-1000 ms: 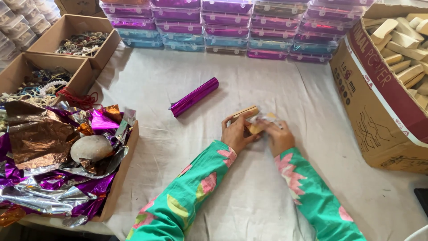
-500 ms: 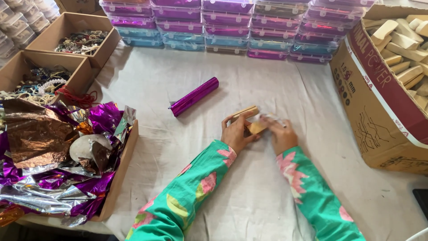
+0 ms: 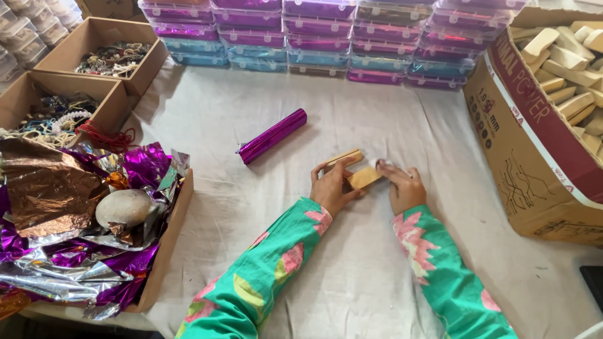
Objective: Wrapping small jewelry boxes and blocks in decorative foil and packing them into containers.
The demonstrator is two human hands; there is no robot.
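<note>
Right of the purple foil roll (image 3: 272, 135), I am gripping 2 wooden blocks (image 3: 352, 168), my left hand (image 3: 331, 188) and right hand (image 3: 405, 187) closed round them to steady them.

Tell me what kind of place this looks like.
Probably a small craft packing workshop: stacked clear boxes of coloured foil, a carton of wooden blocks, and crumpled foil sheets on a cloth-covered table.

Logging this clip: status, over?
Left hand and right hand both grip wooden blocks. Purple foil roll lies apart. Nothing obstructing.
</note>
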